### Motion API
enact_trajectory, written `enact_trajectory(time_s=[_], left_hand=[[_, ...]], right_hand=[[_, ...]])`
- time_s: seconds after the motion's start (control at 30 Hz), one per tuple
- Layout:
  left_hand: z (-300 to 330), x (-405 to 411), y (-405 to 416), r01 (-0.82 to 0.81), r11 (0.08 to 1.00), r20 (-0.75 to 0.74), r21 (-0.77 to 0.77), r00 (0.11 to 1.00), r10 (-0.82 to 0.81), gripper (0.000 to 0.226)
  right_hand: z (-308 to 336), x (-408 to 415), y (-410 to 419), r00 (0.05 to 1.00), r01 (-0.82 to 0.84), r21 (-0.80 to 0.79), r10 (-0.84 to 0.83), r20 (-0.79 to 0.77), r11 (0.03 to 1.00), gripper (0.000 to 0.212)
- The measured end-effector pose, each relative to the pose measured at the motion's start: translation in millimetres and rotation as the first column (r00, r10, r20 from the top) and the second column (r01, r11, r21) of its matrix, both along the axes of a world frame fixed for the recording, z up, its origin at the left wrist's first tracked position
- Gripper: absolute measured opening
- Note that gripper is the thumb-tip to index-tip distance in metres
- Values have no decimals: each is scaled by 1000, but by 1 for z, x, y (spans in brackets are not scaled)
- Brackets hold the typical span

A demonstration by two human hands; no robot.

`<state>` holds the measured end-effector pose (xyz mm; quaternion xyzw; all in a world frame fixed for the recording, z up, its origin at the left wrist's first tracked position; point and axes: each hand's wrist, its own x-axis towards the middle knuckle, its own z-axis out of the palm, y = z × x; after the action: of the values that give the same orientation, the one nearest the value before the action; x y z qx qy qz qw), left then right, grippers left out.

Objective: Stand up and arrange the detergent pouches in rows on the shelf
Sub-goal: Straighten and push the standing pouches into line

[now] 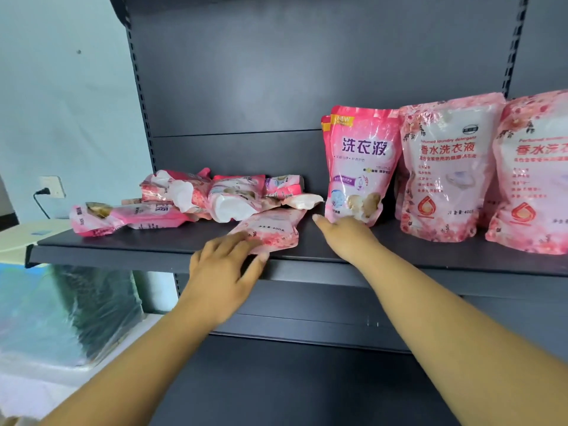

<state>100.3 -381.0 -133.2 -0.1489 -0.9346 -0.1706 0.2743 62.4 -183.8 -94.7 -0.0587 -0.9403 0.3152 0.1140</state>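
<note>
Left hand [226,265] perhaps gripping pouch [270,230]

The bright pink standing pouch [360,167] is showing "NEW" at its top corner and "洗衣液" in purple. The pale floral pouch [448,167] beside it is reading "香水洗衣液" in red under partly legible "Perfumed laundry detergent". The lying pouch [270,230] at the shelf's front edge is showing "400".
</note>
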Motion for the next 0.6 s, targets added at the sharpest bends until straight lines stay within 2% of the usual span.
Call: enact_trajectory(time_s=[0.07,0.13,0.17,0.27,0.3,0.4,0.6], left_hand=[[12,-10,-2,65,977,-18,201,998,-63,80],[24,-28,-5,62,935,7,349,998,-68,57],[28,-37,-6,13,930,81,368,996,-46,51],[26,-54,-8,-143,942,386,304,922,15,57],[23,-54,-9,-146,946,419,290,908,11,57],[14,-41,-11,-80,944,329,320,944,-31,52],[2,-23,-17,-12,938,200,346,978,-62,51]], right_hand=[[4,0,-19,1000,-17,-46,17,11,999,53],[7,-1,-34,999,-27,-53,29,27,998,54],[6,-3,-40,998,-31,-55,34,50,998,57],[4,-8,-56,988,-36,-41,41,148,999,63],[3,-10,-58,985,-46,-17,48,164,999,62],[4,-3,-55,983,-94,36,87,160,995,55],[-1,22,-49,982,-152,-53,157,108,987,51]])
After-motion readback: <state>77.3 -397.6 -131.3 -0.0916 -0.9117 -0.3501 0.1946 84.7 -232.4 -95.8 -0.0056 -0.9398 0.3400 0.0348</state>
